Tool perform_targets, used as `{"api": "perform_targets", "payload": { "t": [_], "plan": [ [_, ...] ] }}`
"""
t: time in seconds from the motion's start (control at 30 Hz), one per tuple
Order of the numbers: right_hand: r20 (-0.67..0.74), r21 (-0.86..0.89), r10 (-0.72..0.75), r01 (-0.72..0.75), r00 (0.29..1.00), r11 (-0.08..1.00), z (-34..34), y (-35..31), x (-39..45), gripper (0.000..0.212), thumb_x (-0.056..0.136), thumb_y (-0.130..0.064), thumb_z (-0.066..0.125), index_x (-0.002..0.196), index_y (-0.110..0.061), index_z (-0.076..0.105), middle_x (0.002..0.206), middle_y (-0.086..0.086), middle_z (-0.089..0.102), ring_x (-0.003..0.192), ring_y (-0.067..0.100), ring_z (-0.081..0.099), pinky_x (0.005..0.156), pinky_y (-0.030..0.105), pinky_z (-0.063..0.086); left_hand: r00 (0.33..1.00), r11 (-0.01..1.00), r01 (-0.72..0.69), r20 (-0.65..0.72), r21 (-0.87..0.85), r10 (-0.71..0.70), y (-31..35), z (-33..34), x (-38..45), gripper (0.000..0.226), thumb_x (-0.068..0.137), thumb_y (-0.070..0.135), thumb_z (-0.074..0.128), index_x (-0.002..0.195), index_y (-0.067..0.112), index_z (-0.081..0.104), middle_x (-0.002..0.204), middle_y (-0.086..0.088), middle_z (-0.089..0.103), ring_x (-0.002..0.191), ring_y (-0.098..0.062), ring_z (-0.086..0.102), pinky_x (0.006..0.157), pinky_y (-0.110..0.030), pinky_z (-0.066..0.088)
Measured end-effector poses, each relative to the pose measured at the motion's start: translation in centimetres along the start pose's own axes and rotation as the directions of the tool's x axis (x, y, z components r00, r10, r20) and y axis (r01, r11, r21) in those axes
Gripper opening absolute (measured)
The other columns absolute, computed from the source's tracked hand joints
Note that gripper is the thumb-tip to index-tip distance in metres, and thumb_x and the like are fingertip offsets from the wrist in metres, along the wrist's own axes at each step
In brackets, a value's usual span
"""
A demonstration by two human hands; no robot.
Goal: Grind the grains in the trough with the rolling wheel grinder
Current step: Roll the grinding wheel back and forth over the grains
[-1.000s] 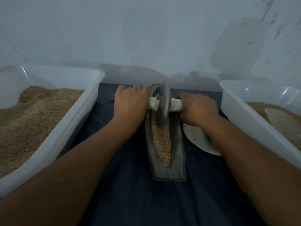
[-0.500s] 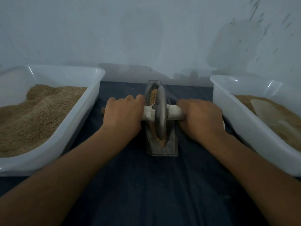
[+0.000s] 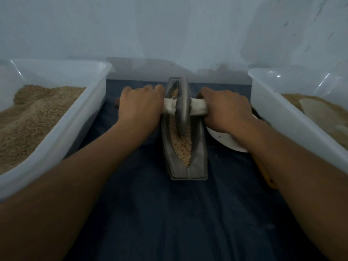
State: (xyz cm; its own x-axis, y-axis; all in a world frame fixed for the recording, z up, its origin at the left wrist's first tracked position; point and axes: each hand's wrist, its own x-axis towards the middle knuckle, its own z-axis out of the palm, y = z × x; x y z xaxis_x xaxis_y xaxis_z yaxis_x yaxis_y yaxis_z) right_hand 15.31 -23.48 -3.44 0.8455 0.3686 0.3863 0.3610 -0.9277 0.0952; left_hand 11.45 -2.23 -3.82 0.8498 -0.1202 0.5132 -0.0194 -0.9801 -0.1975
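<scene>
A long gray metal trough lies in the middle of the picture, shaped like a little boat with pointed ends. It is full of small, pale, bumpy grains. A thin, round metal wheel stands upright in the trough toward its 12 o'clock end, with its bottom edge down in the grains. A handle bar goes through the middle of the wheel, and it is wrapped in pale cloth (the cloth looks a bit creased near the wheel).

The left hand sits at 9 o'clock from the wheel, with its fingers curled tight around the bar. The right hand sits at 3 o'clock from the wheel and grips the other end of the bar the same way.

All of it rests on a dark blue cloth that looks smooth and soft. At 9 o'clock is a big white plastic tub heaped with brown, sandy grain. At 3 o'clock is another white plastic tub with brown grain and a pale flat scoop lying in it. A white plate peeks out under the right wrist. Behind is a plain, pale wall.
</scene>
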Motion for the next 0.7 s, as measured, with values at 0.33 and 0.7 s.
{"api": "perform_targets", "payload": {
  "t": [0.33, 0.7],
  "plan": [
    [0.162, 0.027, -0.030, 0.026, 0.986, 0.999, 0.7, 1.3, 5.9, 0.065, 0.078, -0.043, 0.071, 0.137, -0.043, 0.045, 0.124, 0.002, 0.063, 0.110, 0.029, 0.060, 0.069, 0.035, 0.043, 0.999, 0.999, 0.036, -0.028, -0.016, -0.036, -0.5, 2.2, 3.5, 0.020, 0.089, 0.010, 0.058, 0.101, 0.015, 0.043, 0.089, -0.010, 0.063, 0.074, -0.032, 0.062, 0.066, -0.037, 0.031],
    [-0.094, -0.029, 0.046, -0.048, 0.995, 0.998, 1.2, -0.1, 1.8, 0.020, 0.078, -0.035, 0.066, 0.097, -0.032, 0.062, 0.078, -0.002, 0.060, 0.064, 0.023, 0.046, 0.049, 0.025, 0.017, 0.996, 1.000, 0.020, -0.081, -0.004, -0.021, 0.0, 1.2, 1.5, 0.023, 0.087, 0.012, 0.061, 0.101, 0.016, 0.044, 0.090, -0.007, 0.062, 0.074, -0.029, 0.060, 0.070, -0.036, 0.028]
  ]
}}
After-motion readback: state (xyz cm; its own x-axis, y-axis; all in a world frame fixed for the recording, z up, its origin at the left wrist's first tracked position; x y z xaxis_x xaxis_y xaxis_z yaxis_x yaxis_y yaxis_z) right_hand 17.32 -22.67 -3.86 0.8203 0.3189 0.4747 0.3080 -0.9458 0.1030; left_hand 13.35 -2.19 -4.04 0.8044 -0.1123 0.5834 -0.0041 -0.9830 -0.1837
